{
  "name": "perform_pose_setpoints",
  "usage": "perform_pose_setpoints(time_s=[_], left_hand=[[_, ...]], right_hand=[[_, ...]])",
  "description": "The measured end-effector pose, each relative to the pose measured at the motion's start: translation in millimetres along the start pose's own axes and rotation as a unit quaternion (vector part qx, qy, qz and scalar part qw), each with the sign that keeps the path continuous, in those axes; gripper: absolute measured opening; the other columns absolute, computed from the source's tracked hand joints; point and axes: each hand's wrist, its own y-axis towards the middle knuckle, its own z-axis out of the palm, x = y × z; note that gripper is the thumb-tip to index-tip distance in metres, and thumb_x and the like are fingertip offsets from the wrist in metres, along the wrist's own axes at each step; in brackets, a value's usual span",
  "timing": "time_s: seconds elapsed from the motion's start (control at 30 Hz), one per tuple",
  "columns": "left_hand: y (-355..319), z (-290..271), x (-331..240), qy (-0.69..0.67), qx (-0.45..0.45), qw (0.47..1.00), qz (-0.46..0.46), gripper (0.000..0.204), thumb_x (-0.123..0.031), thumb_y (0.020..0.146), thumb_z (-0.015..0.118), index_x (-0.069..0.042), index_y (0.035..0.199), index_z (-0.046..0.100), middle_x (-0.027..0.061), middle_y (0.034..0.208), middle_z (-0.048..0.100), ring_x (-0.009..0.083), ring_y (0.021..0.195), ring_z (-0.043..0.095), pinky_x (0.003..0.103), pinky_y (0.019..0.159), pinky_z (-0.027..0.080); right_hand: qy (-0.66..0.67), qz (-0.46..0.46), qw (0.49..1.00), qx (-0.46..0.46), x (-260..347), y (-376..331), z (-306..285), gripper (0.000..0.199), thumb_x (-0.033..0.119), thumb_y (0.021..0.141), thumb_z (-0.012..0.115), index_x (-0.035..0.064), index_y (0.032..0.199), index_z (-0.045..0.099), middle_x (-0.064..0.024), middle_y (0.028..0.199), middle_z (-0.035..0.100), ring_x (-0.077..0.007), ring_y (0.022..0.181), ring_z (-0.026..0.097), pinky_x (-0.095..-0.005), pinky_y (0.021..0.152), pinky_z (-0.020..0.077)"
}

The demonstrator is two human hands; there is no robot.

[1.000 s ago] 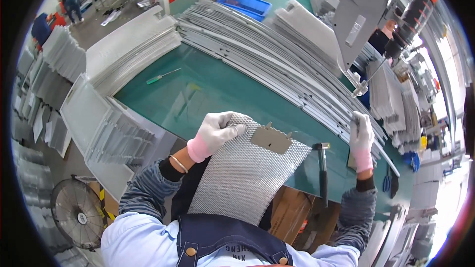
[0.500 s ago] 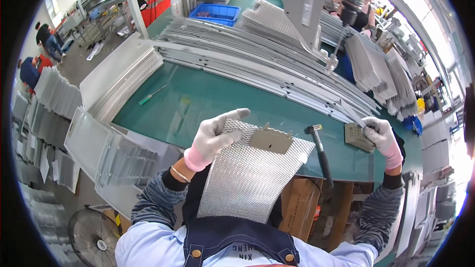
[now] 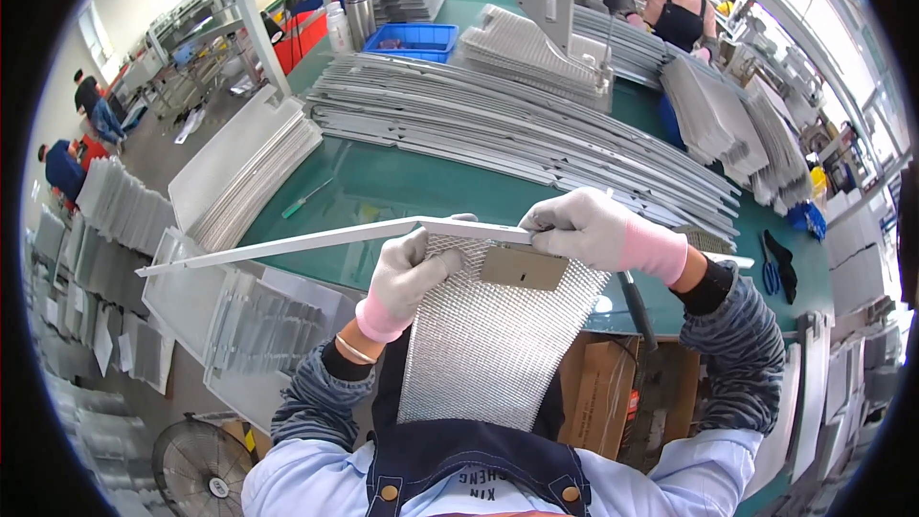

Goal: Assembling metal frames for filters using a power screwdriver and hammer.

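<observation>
My left hand (image 3: 407,273) and right hand (image 3: 598,230), both clenched, grasp the silver mesh filter panel (image 3: 488,345) at its 12 o'clock edge, where the long white metal frame strip (image 3: 316,239) lies, axis 9-to-3 o'clock.

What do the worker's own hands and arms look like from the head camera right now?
Both the left hand and the right hand wear white knit gloves with pink cuffs. A thin band circles the left wrist. The forearms are in dark grey striped sleeves, pale blue nearer the shoulders, above a dark denim apron bib with round buttons.

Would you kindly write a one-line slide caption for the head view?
Gloved left hand and right hand fit a long metal strip along a mesh panel above the green workbench.
</observation>
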Motion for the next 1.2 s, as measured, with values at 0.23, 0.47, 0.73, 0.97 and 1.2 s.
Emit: perform_pose_setpoints(time_s=[0.23,0.47,0.73,0.97,1.2], left_hand=[[-17.3,-6.1,-0.6,0.005,-0.049,0.999,-0.014,0.029,-0.007,0.092,0.059,0.009,0.116,0.061,0.003,0.098,0.065,0.0065,0.085,0.055,0.023,0.08,0.046],[-16.4,-2.2,-5.7,0.056,-0.037,0.997,0.049,0.032,-0.009,0.093,0.059,0.008,0.12,0.06,0.004,0.099,0.066,0.0068,0.085,0.056,0.023,0.079,0.047],[-23.8,1.6,-11.7,0.052,-0.014,0.999,0.007,0.039,-0.006,0.092,0.061,0.003,0.13,0.056,0.0079,0.111,0.067,0.008,0.096,0.06,0.023,0.083,0.049],[-26.0,-11.5,-19.8,0.02,0.03,0.998,0.048,0.047,-0.005,0.091,0.062,0.002,0.135,0.048,0.0116,0.132,0.057,0.0117,0.106,0.058,0.027,0.093,0.048],[-34.7,-11.6,-31.3,-0.004,-0.015,1.0,0.005,0.038,-0.017,0.094,0.06,0.003,0.126,0.054,0.0081,0.116,0.061,0.0127,0.101,0.057,0.028,0.092,0.044]], right_hand=[[-0.018,0.027,0.999,0.015,17.7,-8.6,3.2,0.025,0.014,0.089,0.059,-0.0009,0.109,0.064,-0.0117,0.077,0.066,-0.0168,0.069,0.06,-0.0319,0.068,0.0486],[-0.09,0.069,0.992,0.057,40.9,-3.8,-6.9,0.027,0.012,0.086,0.061,-0.0017,0.109,0.064,-0.0107,0.078,0.065,-0.015,0.069,0.056,-0.0302,0.071,0.0486],[-0.047,0.074,0.993,0.084,49.3,-12.4,3.4,0.027,0.01,0.085,0.062,-0.0014,0.11,0.063,-0.0105,0.074,0.062,-0.0148,0.066,0.055,-0.0303,0.067,0.0479],[-0.12,0.04,0.991,0.033,46.4,-24.0,8.3,0.018,0.009,0.082,0.065,-0.0018,0.097,0.061,-0.0106,0.067,0.054,-0.0155,0.06,0.051,-0.0322,0.059,0.0446],[0.033,0.046,0.993,0.101,28.9,-47.5,-1.8,0.043,0.012,0.082,0.065,-0.004,0.122,0.059,-0.0159,0.086,0.066,-0.0192,0.073,0.06,-0.0299,0.073,0.0499]])
